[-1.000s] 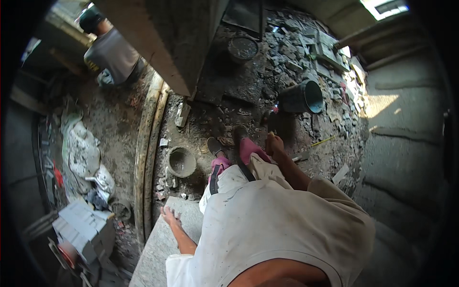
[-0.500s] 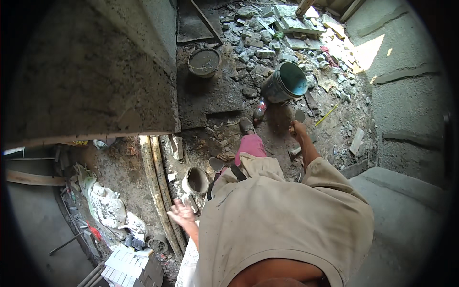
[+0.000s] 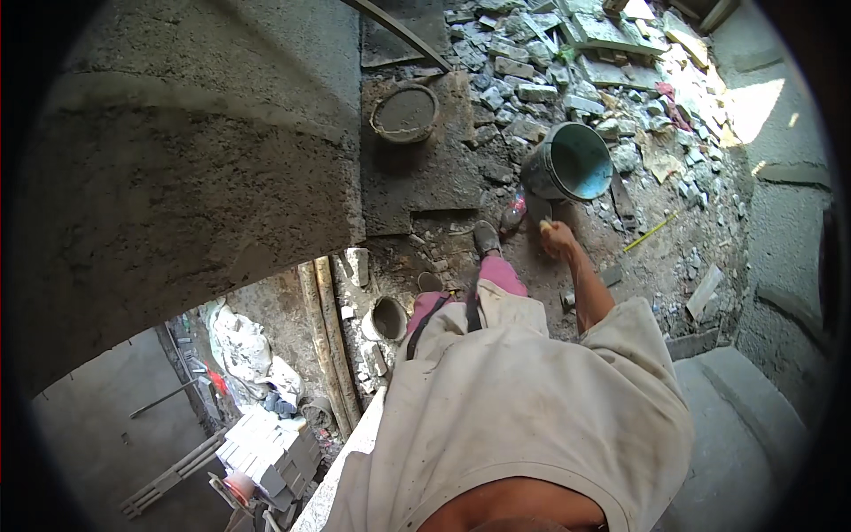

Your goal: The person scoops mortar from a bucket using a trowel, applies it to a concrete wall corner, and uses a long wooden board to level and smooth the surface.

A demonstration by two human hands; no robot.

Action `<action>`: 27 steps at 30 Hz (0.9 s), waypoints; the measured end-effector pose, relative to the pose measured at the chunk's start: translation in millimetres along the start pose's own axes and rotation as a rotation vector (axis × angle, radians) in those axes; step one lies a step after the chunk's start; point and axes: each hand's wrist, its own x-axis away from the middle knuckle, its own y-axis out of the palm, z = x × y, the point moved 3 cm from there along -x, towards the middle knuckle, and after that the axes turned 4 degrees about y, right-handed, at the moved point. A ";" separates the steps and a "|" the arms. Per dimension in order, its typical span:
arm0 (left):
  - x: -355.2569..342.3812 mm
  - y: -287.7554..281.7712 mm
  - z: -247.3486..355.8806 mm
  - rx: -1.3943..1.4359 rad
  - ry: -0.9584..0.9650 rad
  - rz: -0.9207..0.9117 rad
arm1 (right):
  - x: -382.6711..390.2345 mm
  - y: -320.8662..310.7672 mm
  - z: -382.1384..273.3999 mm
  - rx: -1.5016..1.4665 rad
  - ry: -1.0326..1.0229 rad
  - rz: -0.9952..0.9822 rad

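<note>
My right hand [image 3: 558,240] is closed round the handle of a trowel [image 3: 538,210], whose dark blade points away from me, just short of a large bucket [image 3: 551,168]. This bucket is tilted, with a bluish inside. A clear plastic bottle [image 3: 513,215] lies left of the trowel, near my shoe [image 3: 486,238]. Farther left, a round tub [image 3: 405,113] of grey mortar stands on a concrete slab. My left hand is out of view; its side is covered by my beige shirt [image 3: 532,399].
Broken bricks and rubble [image 3: 532,80] cover the far ground. A rough rendered wall [image 3: 204,151] rises at the left, another [image 3: 789,213] at the right. Wooden poles [image 3: 326,337] and a small bucket [image 3: 387,317] lie near my left side. A stack of white blocks [image 3: 266,452] stands lower left.
My left hand has gone out of view. My right hand has turned the trowel, so its blade now points toward the bucket's base. The whole view has shifted, showing more left wall.
</note>
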 end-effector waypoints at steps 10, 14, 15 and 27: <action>-11.3 2.7 67.4 1.182 -0.125 0.067 | -12.8 -5.2 -38.5 0.064 -0.087 0.042; -13.3 -9.3 177.8 1.127 0.129 0.203 | -36.2 -19.8 -58.9 0.205 -0.107 0.071; -8.7 -16.5 188.2 1.049 0.116 0.214 | -31.4 -2.4 -70.5 0.229 -0.086 0.064; -111.4 25.5 36.2 0.714 0.191 0.202 | -85.7 5.1 -138.0 0.553 -0.456 0.470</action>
